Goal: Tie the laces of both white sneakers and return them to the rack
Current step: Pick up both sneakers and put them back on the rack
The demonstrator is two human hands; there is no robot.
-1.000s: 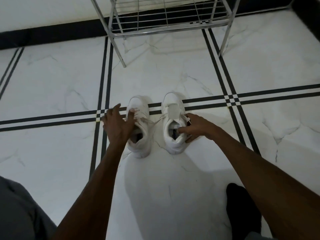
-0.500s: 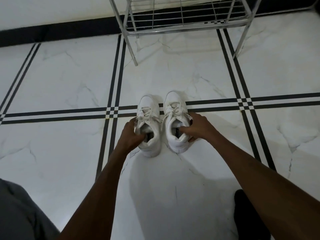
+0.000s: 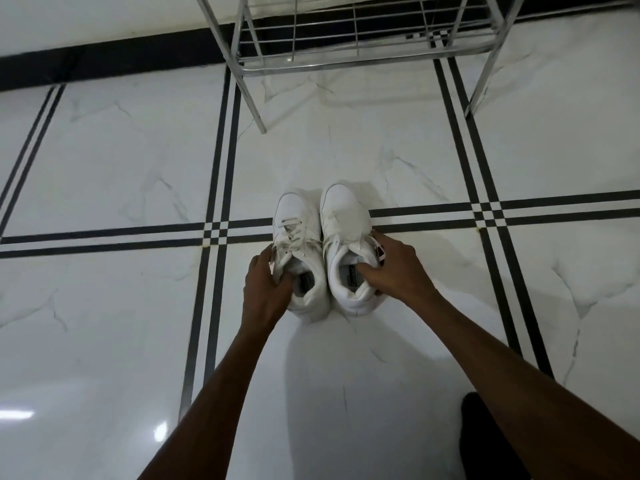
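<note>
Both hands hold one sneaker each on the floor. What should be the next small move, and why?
Probably lift both together toward the rack. The left hand grips the left sneaker at its opening, the right hand grips the right sneaker likewise, and the rack's bottom shelf straight ahead looks free.

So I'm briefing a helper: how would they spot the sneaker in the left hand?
Below the metal rack, two white sneakers sit side by side on the marble floor. The left sneaker shows crossed laces and sits slightly nearer than its neighbour.
</note>
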